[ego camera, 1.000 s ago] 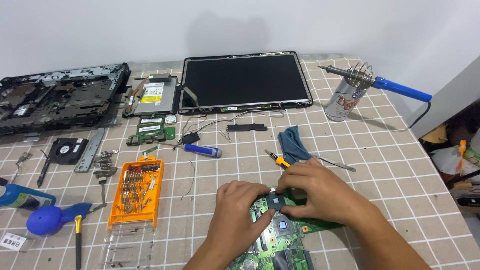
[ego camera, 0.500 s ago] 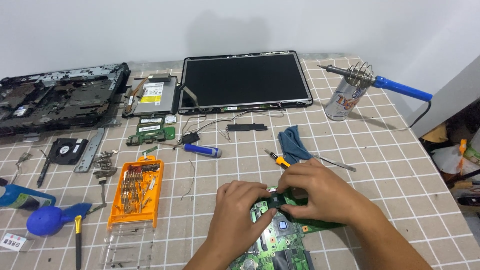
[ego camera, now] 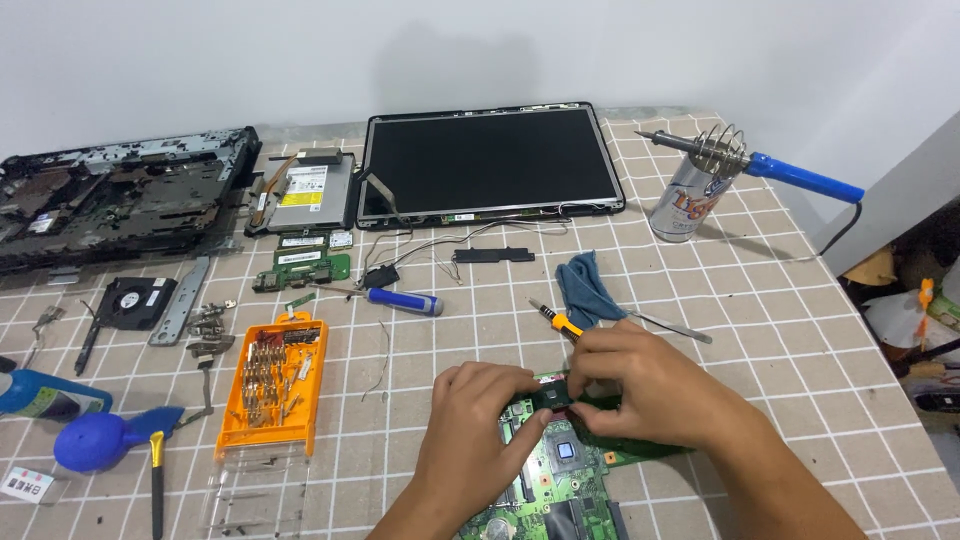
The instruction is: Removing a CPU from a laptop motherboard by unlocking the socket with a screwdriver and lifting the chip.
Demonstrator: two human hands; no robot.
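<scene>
Pinching a small black part (ego camera: pixel 553 398) at the top edge of the green circuit board (ego camera: pixel 560 480), fingers (ego camera: pixel 585 372) of both hands stayed clamped. Since a second earlier we barely shifted: left hand (ego camera: pixel 478 420), right hand (ego camera: pixel 645 385). Orange bit case (ego camera: pixel 275 385) lay left on the table (ego camera: pixel 800 330).

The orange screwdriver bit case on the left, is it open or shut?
Open. The orange bit case shows its rows of bits uncovered, and its clear lid lies flat on the checked table at its near end.
</scene>
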